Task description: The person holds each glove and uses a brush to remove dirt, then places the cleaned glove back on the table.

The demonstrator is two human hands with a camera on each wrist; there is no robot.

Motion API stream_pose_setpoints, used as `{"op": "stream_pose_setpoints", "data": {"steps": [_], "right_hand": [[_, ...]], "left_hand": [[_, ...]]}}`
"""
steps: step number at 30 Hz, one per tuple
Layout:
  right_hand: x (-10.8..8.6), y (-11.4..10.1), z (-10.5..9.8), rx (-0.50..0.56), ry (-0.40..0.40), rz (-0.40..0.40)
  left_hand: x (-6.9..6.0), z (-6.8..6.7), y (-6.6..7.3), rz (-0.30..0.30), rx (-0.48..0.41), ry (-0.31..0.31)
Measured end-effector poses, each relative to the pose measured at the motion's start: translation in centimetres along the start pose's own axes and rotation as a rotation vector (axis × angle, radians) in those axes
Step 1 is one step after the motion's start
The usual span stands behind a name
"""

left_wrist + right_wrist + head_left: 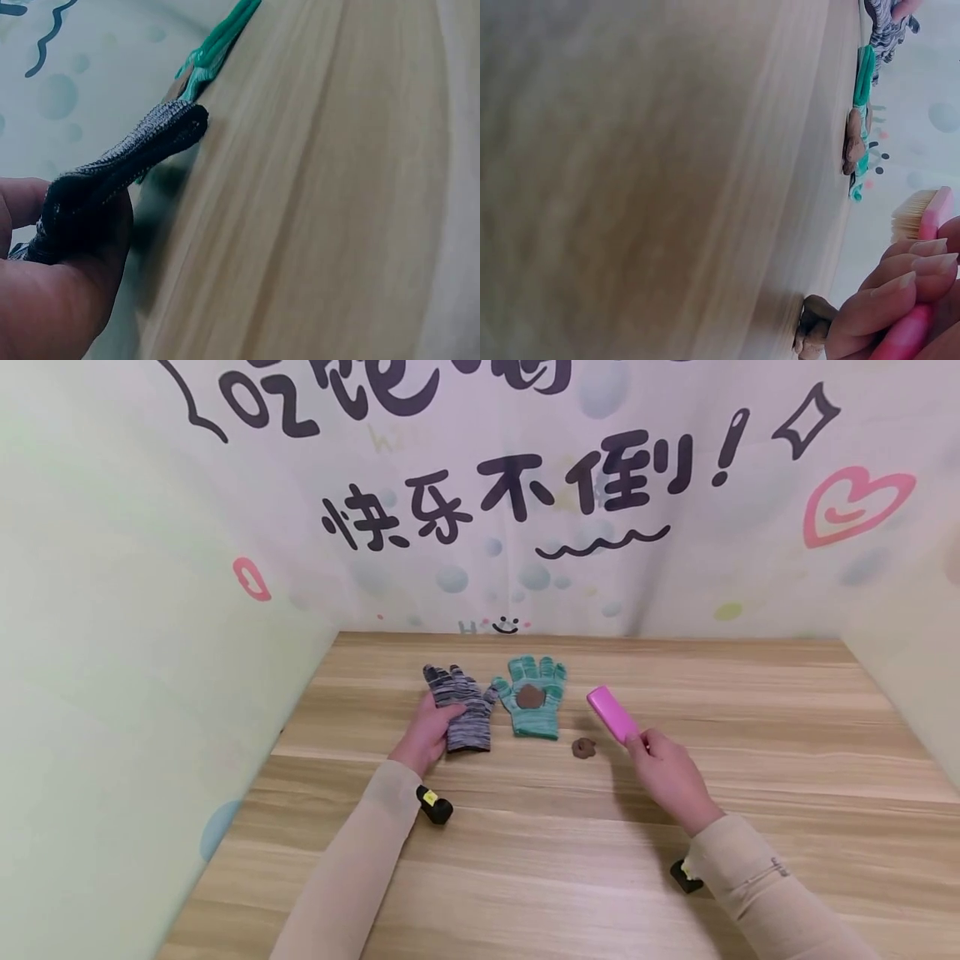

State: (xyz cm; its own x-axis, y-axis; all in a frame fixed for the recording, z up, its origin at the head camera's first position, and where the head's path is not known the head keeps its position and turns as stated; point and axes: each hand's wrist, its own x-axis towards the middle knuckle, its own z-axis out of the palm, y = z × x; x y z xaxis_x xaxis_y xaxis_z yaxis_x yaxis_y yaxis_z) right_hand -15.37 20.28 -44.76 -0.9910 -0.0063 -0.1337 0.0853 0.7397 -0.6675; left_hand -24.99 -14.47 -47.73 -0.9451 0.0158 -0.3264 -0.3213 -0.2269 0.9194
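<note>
My left hand grips the side edge of a grey-and-black knitted glove, thumb on top. In the left wrist view the glove's folded cuff is raised off the table. To its right a teal knitted glove lies flat, fingers pointing away, with a round brown lump on its palm. My right hand holds a pink brush by its handle, above the table. Pale bristles show in the right wrist view. A second, smaller brown lump lies between the teal glove and the brush.
The wood-grain table ends at a printed white backdrop behind the gloves. A pale wall borders it on the left, another on the right. Small black devices are strapped at both wrists.
</note>
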Motion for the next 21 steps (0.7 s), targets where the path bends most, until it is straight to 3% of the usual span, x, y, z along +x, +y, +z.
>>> {"op": "stream_pose_setpoints", "data": {"steps": [7, 21], "right_hand": [[-0.1, -0.1, 0.2, -0.009, 0.000, -0.006], [-0.1, -0.5, 0.4, 0.005, -0.007, -0.007]], "left_hand": [[0.2, -0.8, 0.3, -0.015, 0.051, 0.010], [-0.2, -1.5, 1.7, 0.087, 0.130, 0.085]]}}
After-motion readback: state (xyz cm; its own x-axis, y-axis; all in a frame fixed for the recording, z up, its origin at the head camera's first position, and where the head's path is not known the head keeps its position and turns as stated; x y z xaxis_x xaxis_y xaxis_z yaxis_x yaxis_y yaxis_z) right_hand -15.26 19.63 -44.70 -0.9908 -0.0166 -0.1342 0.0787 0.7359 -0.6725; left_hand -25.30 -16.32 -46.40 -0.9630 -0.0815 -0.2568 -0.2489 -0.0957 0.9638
